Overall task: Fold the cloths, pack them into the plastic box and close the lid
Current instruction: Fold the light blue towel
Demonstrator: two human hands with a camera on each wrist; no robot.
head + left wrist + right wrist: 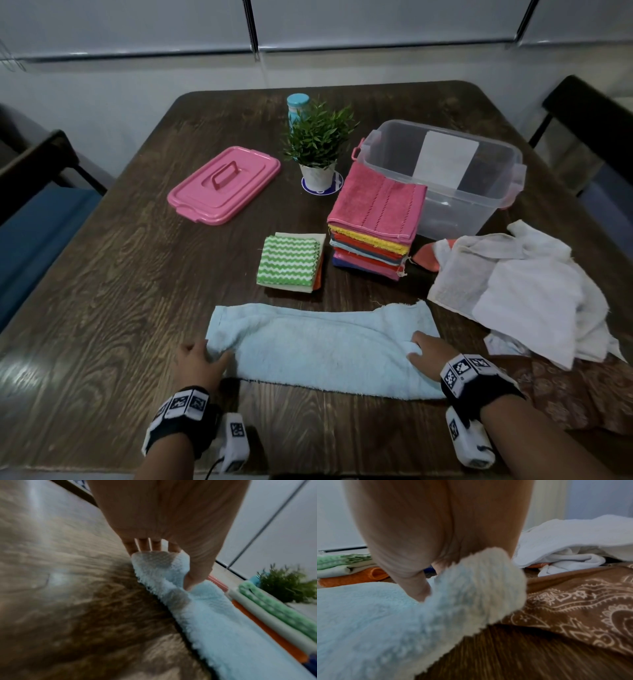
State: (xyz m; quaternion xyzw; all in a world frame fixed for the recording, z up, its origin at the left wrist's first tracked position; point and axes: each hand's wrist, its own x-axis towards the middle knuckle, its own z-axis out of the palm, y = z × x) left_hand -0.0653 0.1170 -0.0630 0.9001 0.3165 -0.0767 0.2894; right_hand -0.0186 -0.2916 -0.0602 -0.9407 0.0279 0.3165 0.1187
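So the light blue towel (pixel 322 349) is laid out as a long strip along the near edge of the wooden table (pixel 102 274), and each end is pinched: the left hand (pixel 198 363) grips the left end between thumb and fingers, the right hand (pixel 428 353) has the right end bunched the same way. Further back there's a tall stack of folded cloths (pixel 373 222) touching the open clear plastic box (pixel 445 178), a smaller pile with a green zigzag cloth (pixel 291 260) on top, and the pink lid (pixel 224 185) off to the far left. Unfolded white cloths (pixel 520 287) sit on the right.

The dark wooden surface (pixel 120 274) carries a light blue cloth (pixel 322 346) between both grips, folded stacks (pixel 373 226) beyond it, and a pink lid (pixel 224 185) beyond the left grip.
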